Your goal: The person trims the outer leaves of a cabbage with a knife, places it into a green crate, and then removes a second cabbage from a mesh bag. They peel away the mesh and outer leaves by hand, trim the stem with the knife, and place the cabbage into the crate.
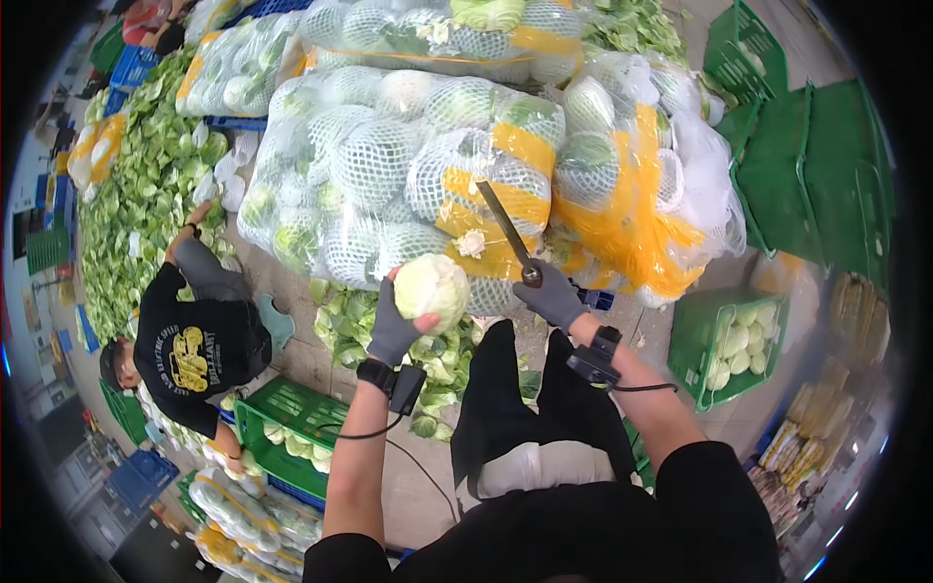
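Observation:
My left hand (396, 324), in a grey glove with bare fingertips, grips a pale trimmed cabbage head (431, 293). A long-bladed knife (504, 222) is in my gloved right hand (555, 293), its blade pointing up and away, apart from the cabbage. Just beyond both hands lies a clear plastic pack of cabbages in white foam nets (372, 157), bound with yellow tape (496, 204). On that tape sits a small cut cabbage scrap (470, 243). Loose outer cabbage leaves (437, 379) cover the floor between my left arm and my legs.
At left, a seated person (197, 328) reaches towards a large leaf pile (138, 182). Green crates (291, 408) with cabbages stand at lower left and right (689, 342). Stacked green crates (809, 167) rise at far right. Another taped bag of netted cabbages (627, 167) adjoins the pack.

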